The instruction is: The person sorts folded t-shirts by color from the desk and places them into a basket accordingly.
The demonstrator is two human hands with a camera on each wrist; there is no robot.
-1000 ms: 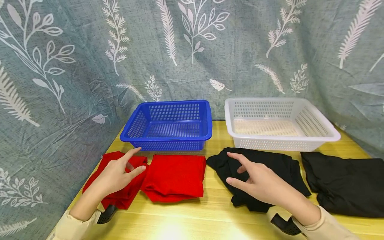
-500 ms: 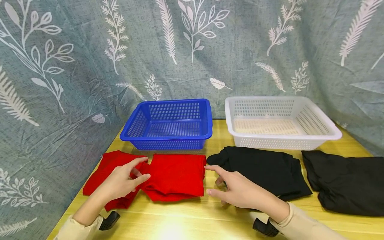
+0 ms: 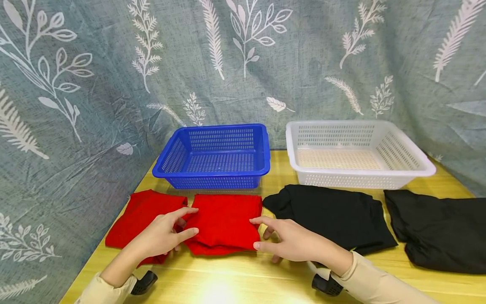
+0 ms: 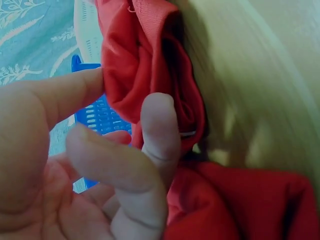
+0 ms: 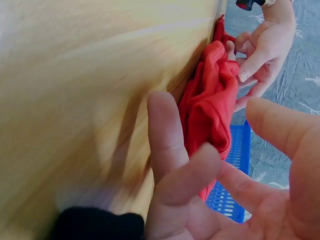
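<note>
A folded red cloth (image 3: 225,223) lies on the table between my two hands. My left hand (image 3: 165,233) is at its left edge, thumb and forefinger apart, partly over a second red cloth (image 3: 142,215). At the right edge is my right hand (image 3: 292,241), its thumb and forefinger likewise spread, fingertips close to the fabric. Neither hand grips anything. In the left wrist view, loose layers of the red cloth (image 4: 132,65) show just beyond the fingers; whether the fingertips touch it I cannot tell. The right wrist view shows its rumpled edge (image 5: 212,105).
Behind the cloths stand a blue plastic basket (image 3: 212,174) and a white plastic basket (image 3: 360,173), both with nothing inside. A folded black cloth (image 3: 326,215) lies beside my right hand, and another black cloth (image 3: 448,232) farther right. A patterned curtain (image 3: 243,84) hangs behind.
My right hand has moved left, from over the black cloth to the right edge of the middle red cloth. My left hand has shifted right and toward me, to that cloth's left edge.
</note>
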